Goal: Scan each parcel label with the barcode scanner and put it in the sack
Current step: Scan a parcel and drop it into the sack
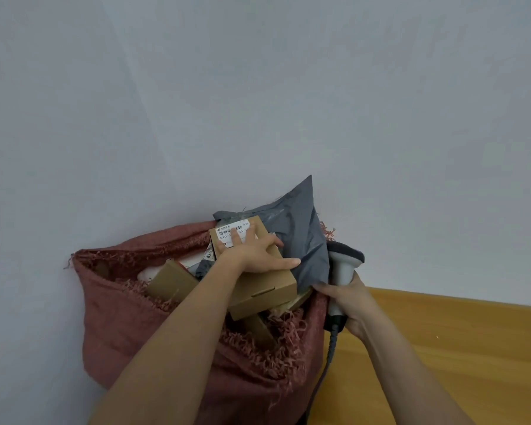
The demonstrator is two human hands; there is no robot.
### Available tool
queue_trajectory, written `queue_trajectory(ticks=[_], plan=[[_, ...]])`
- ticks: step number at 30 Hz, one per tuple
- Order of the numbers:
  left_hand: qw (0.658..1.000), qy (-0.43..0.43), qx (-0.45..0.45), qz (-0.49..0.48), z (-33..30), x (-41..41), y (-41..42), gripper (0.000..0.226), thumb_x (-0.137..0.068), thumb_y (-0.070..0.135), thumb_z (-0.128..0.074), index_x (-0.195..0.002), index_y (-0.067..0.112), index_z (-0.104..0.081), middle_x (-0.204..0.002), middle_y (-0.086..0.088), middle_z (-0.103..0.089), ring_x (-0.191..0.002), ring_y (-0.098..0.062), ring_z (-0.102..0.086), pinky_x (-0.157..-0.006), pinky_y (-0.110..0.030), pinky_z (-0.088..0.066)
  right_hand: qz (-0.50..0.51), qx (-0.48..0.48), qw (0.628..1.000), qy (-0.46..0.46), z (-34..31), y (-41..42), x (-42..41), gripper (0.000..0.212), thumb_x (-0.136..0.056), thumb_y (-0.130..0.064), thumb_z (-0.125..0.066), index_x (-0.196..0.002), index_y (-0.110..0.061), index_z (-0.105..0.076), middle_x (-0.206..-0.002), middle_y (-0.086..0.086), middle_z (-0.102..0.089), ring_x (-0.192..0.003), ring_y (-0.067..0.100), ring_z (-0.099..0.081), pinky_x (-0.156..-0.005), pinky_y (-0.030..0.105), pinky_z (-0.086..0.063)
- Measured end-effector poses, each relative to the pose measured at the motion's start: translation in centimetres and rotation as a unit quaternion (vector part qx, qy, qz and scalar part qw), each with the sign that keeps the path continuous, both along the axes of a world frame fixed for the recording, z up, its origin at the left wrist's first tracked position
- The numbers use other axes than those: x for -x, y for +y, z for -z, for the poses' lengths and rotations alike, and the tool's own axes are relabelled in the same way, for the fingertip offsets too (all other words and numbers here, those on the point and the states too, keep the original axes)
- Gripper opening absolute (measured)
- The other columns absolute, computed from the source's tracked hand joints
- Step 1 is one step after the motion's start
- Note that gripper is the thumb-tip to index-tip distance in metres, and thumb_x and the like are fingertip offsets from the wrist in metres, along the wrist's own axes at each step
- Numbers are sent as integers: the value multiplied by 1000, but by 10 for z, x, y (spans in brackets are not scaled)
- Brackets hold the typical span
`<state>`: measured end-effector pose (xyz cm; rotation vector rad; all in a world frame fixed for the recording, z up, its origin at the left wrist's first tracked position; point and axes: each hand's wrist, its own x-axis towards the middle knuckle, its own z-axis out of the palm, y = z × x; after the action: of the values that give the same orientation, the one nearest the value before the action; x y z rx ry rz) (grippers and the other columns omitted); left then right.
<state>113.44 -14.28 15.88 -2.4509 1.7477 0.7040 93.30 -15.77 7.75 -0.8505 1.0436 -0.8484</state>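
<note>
A red-brown woven sack (129, 326) with a frayed rim leans against the wall, its mouth open. A brown cardboard box (264, 289) with a white barcode label (230, 231) lies on top of the parcels in the mouth. My left hand (252, 253) rests spread on the box top, its fingers straight and one reaching onto the label. A grey poly mailer (301, 231) stands behind the box. My right hand (350, 305) grips the handle of the grey barcode scanner (344, 262) at the sack's right rim, with its fingertips by the mailer's lower corner.
Another brown box (169, 283) and a white parcel (149, 274) lie deeper in the sack on the left. The scanner's coiled cable (330, 354) hangs down past the sack. A wooden floor (442, 348) spreads to the right, and a pale wall (258, 102) stands behind.
</note>
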Motion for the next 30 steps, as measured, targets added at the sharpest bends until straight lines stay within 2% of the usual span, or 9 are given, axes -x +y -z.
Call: queue_trajectory(ticks=[4, 10, 14, 17, 19, 23, 26, 28, 30], plan=[[1000, 17, -13, 12, -2, -6, 4, 77, -65, 85, -59, -133, 61, -34, -162, 4, 18, -143, -43, 27, -111, -71, 2, 7, 26, 997, 74, 4, 1, -13, 66, -64, 7, -88, -115, -17, -53, -106, 9, -69, -97, 31, -67, -85, 53, -58], [1000, 22, -9, 0, -3, -5, 5, 70, -63, 85, -60, -125, 61, -39, -162, 3, 18, -144, -42, 25, -113, -68, 1, 56, 41, 967, 244, 5, -16, 20, 44, -72, 5, -79, -103, -12, -54, -92, 14, -64, -79, 31, -63, -68, 47, -59], [1000, 23, -9, -12, -1, -3, 6, 69, -61, 87, -58, -122, 62, -40, -162, 3, 18, -145, -42, 23, -113, -68, 1, 103, 20, 960, 259, 15, -19, 50, 34, -77, 5, -75, -97, -6, -50, -85, 19, -57, -68, 32, -58, -63, 49, -59], [1000, 9, -9, -6, 1, 1, 6, 71, -62, 87, -58, -125, 61, -40, -162, 3, 19, -144, -42, 25, -111, -70, 3, 140, 57, 951, 270, 12, -19, 53, 31, -80, 1, -74, -97, -7, -49, -80, 13, -54, -63, 25, -54, -51, 35, -48], [1000, 4, -5, -6, 2, 0, 6, 71, -61, 88, -57, -125, 61, -40, -162, 4, 18, -145, -42, 24, -111, -70, 2, 158, 97, 943, 275, 3, -21, 52, 30, -80, -1, -72, -97, -8, -49, -79, 10, -53, -62, 23, -53, -50, 31, -44], [1000, 13, 3, -8, 9, -4, 7, 73, -59, 88, -59, -124, 61, -40, -161, 7, 18, -144, -41, 27, -109, -72, 7, 191, 171, 927, 272, -19, -24, 48, 29, -83, -5, -69, -103, -12, -49, -87, 11, -60, -70, 26, -61, -55, 36, -52], [1000, 8, 5, -9, 13, -1, 7, 77, -57, 89, -59, -126, 61, -39, -161, 8, 20, -143, -41, 29, -105, -72, 12, 196, 192, 933, 231, -33, -28, 47, 38, -80, -5, -73, -108, -14, -49, -93, 6, -66, -81, 33, -68, -71, 50, -60], [1000, 3, 3, -9, 15, 1, 5, 80, -57, 90, -59, -127, 61, -38, -161, 7, 21, -142, -42, 29, -105, -72, 12, 163, 206, 932, 251, -36, -31, 41, 49, -75, -15, -83, -109, -15, -49, -93, 2, -64, -83, 28, -66, -71, 46, -58], [1000, 3, 2, -8, 15, 1, 4, 81, -56, 90, -59, -128, 60, -38, -161, 7, 22, -142, -43, 29, -104, -72, 12, 112, 213, 924, 296, -33, -33, 32, 61, -68, -28, -91, -107, -13, -47, -91, 0, -58, -81, 22, -59, -62, 34, -47]])
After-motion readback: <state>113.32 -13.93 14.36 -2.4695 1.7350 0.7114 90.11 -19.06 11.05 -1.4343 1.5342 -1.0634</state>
